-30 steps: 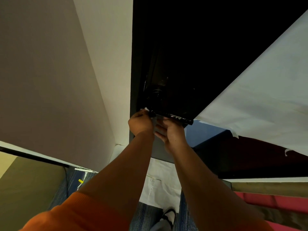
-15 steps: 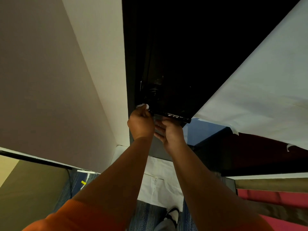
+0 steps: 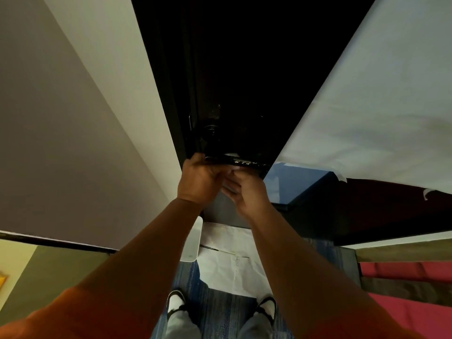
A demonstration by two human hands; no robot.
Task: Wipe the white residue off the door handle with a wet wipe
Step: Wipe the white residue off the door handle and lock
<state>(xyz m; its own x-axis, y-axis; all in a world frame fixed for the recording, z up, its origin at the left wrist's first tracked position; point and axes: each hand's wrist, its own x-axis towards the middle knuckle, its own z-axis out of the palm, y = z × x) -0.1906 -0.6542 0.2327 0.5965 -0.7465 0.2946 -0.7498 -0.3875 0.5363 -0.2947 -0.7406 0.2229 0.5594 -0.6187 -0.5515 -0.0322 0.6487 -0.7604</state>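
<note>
While white flecks are showing along the handle near the door edge, I am logging the wiping as unfinished. Left hand curling at its left end, right hand curling beneath. Wipe hidden; I cannot tell what either is grasping.

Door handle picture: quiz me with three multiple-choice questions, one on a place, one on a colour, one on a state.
1. Where is the left hand? A at the left end of the door handle; B on the floor; C on the wall.
2. What colour are the sleeves? A blue; B orange; C white.
3. The door handle is: A spotless; B flecked with white; C missing.
Answers: A, fingers curl at its left end; B, both upper arms show orange; B, white flecks sit near its right end.
</note>
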